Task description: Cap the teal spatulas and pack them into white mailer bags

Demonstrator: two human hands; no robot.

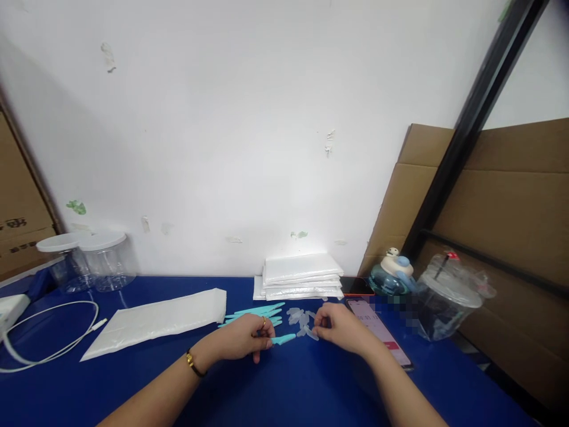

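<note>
My left hand, with a ring and a dark bracelet, is closed on a slim turquoise plastic stick whose tapered end points right. Behind that hand, several similar turquoise sticks lie side by side on the blue table. My right hand is closed in a pinch at the edge of a small pile of translucent plastic caps. Its fingertips are on one translucent cap; whether that cap is lifted off the table is hard to see. The two hands are a short gap apart.
A white padded envelope lies at left, and stacked white packets stand by the wall. At right are a phone, a duck-topped glass ornament and a bagged clear container. Lidded jars and a white cable occupy the far left.
</note>
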